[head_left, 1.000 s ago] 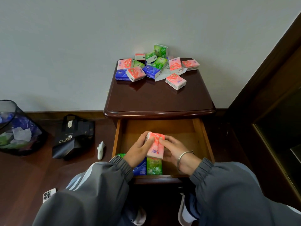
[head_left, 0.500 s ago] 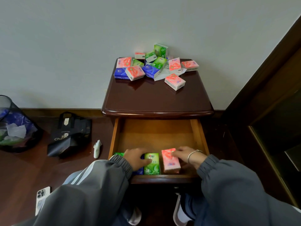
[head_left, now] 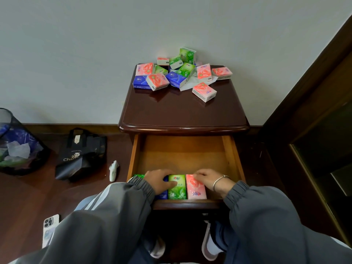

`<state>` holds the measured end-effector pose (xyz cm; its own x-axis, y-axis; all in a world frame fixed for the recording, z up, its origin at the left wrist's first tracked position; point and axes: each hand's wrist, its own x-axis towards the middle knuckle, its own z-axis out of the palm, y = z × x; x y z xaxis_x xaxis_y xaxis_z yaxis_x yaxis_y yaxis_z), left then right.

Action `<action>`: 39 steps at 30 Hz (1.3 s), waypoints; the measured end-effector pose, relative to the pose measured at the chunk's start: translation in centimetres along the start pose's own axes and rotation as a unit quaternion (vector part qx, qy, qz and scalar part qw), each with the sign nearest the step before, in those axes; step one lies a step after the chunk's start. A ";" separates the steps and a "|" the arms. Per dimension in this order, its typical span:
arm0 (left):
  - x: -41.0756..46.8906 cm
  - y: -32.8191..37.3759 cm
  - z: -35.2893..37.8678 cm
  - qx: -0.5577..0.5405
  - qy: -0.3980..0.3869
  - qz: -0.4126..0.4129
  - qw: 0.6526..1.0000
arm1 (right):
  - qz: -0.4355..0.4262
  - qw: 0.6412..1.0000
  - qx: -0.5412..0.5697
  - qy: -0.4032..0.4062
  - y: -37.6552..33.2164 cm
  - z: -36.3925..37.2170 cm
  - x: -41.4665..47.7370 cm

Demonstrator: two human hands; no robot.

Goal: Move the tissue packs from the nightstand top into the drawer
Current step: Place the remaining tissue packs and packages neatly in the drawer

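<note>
The nightstand point(head_left: 182, 113) carries several pink, green and blue tissue packs point(head_left: 177, 77) heaped at its back; one pink pack point(head_left: 204, 91) lies apart, nearer the front. Below, the drawer point(head_left: 133, 155) is pulled out. Along its front edge lie a green pack's corner point(head_left: 138, 176), a blue pack point(head_left: 162, 195), a green pack point(head_left: 177, 189) and a pink pack point(head_left: 196, 189), side by side. My left hand point(head_left: 158, 180) rests flat over the blue pack, fingertips on the green one. My right hand point(head_left: 209, 178) grips the pink pack's far end, which lies flat in the row.
Left of the nightstand, on the dark wood floor, are a mesh waste bin point(head_left: 17, 147), a black bag point(head_left: 82, 153), a small white object point(head_left: 113, 169) and a phone point(head_left: 50, 227). Dark wooden furniture point(head_left: 314, 111) stands close on the right. The drawer's rear half shows bare wood.
Both hands brought the pink pack down from mid-air into the drawer. It now lies flat beside the green pack, and my left hand has settled on the blue and green packs.
</note>
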<state>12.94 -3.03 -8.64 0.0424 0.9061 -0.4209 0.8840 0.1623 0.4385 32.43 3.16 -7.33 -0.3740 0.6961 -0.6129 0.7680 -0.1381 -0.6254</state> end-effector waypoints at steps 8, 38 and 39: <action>0.1 0.1 -0.2 0.029 -0.021 -0.001 0.999 | -0.003 0.998 -0.054 -0.038 0.1 0.3 0.1; 15.6 -1.3 -20.6 0.063 0.402 -0.030 0.913 | -0.185 0.872 -0.301 0.338 -11.7 -18.1 13.7; 16.3 -1.3 -20.6 0.069 0.395 -0.039 0.915 | -0.185 0.866 -0.326 0.331 -11.5 -17.6 14.2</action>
<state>2.88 19.54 0.27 -0.3252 0.9021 0.2836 0.9227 0.2370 0.3039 27.42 27.01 -0.34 -0.4432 0.8888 0.1166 0.8701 0.4578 -0.1824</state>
